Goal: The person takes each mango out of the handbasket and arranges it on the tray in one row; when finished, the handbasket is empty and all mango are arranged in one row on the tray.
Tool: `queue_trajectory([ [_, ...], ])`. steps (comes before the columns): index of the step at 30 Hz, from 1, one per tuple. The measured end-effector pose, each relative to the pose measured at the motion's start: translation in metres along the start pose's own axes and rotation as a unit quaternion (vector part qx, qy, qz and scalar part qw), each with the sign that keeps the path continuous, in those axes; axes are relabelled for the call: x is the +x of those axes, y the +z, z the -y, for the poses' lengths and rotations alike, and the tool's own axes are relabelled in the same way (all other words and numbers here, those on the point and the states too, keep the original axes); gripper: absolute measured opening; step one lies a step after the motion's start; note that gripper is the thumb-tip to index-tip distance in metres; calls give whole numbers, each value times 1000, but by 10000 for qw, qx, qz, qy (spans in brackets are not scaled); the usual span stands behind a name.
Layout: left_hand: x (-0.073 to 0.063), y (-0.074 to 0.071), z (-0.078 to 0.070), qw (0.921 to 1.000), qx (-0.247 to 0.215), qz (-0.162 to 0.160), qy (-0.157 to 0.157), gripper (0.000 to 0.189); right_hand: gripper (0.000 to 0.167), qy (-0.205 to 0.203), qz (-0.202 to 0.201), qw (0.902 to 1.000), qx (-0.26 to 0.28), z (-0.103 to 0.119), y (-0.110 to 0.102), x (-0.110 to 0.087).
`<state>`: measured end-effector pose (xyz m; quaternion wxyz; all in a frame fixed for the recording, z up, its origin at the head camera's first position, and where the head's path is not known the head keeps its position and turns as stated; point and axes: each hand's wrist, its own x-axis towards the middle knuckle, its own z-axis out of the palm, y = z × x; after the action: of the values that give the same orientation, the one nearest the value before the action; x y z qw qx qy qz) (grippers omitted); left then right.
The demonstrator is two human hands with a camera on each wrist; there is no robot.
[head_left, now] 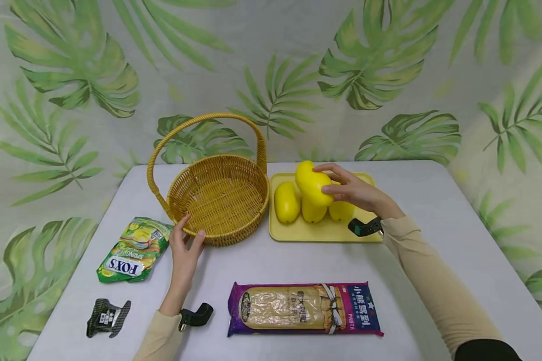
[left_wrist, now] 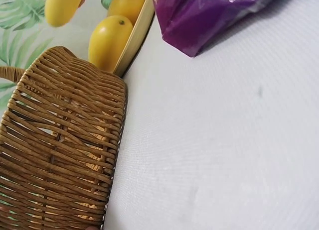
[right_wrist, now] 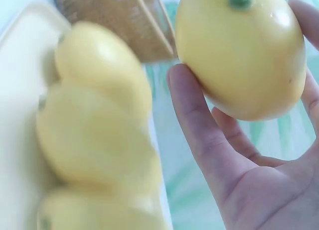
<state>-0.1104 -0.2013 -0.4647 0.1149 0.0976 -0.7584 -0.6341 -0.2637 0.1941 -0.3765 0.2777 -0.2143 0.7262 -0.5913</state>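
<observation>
My right hand (head_left: 354, 193) holds a yellow mango (head_left: 313, 184) up over the yellow tray (head_left: 280, 233), with thumb and fingers on its sides. In the right wrist view a green stem nub shows on the held mango (right_wrist: 239, 51). Three more mangoes lie side by side on the tray; the leftmost mango (head_left: 287, 202) shows whole, while the others are partly covered by the hand and the raised one. My left hand (head_left: 185, 253) grips the near rim of a brown wicker basket (head_left: 253, 220) with a tall arched handle. Nothing lies inside the basket.
Left of the basket lies a green Fox's candy bag (head_left: 133, 250). A black package (head_left: 107, 318) sits at the table's front left. A purple pasta pack (head_left: 304, 308) lies across the front. Behind the table hangs a leaf-patterned cloth (head_left: 293, 30).
</observation>
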Motion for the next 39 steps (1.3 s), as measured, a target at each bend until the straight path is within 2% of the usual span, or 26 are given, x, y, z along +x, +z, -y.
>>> queue_trajectory([
  [7, 1, 0, 1, 10000, 64, -13, -19, 57, 51, 74, -631, 9979, 100, -19, -38, -45],
  [12, 0, -1, 0, 10000, -53, 45, -48, 58, 54, 137, -823, 9965, 107, -33, -52, -70],
  [17, -1, -1, 0, 9999, -126, 35, -21, 58, 55, 214, -956, 9950, 194, -45, -59, -85],
  [25, -2, 1, -2, 9998, -139, 28, -104, 59, 60, 542, -1398, 9886, -97, -70, -59, -90],
  [29, -3, 1, -2, 9998, -121, 14, -127, 59, 63, 682, -1538, 9834, -685, -79, -54, -86],
  [34, -2, 1, -1, 9999, -136, -1, -62, 59, 62, 665, -1668, 9735, -1419, -75, -48, -81],
  [39, -1, -1, -2, 10000, 83, 24, 39, 59, 61, 882, -1871, 9567, -2050, -65, -42, -79],
])
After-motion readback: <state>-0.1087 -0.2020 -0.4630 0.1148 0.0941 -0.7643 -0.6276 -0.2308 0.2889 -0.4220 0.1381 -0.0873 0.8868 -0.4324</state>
